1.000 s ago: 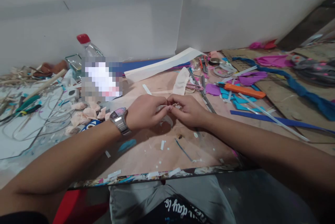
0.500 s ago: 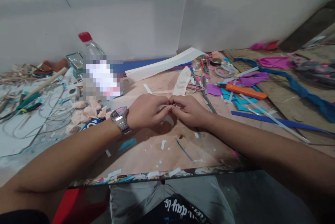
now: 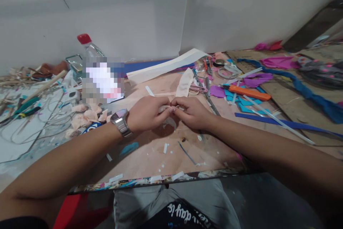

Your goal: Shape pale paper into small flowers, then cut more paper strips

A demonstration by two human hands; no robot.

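My left hand (image 3: 148, 113) and my right hand (image 3: 191, 112) meet over the middle of the table, thumbs and fingertips pinched together. Between them is a narrow cream strip (image 3: 164, 107), which looks like paper; most of it is covered by my fingers. A pale curved piece (image 3: 170, 124) shows below the left fingers, and I cannot tell whether it joins the strip. Just beyond my right hand lies a wider cream paper piece (image 3: 184, 82). A metal watch (image 3: 122, 122) is on my left wrist.
At the right are an orange utility knife (image 3: 248, 92), a blue strip (image 3: 289, 125) and purple scraps. A red-capped bottle (image 3: 92, 47) and a lit, blurred screen (image 3: 102, 80) stand back left. Green-handled pliers (image 3: 25, 109) and peach crumpled pieces (image 3: 83, 118) lie left.
The view has shifted slightly, so everything sits a little further left. Both hands keep the same pinch, with only a slight movement of the fingers.
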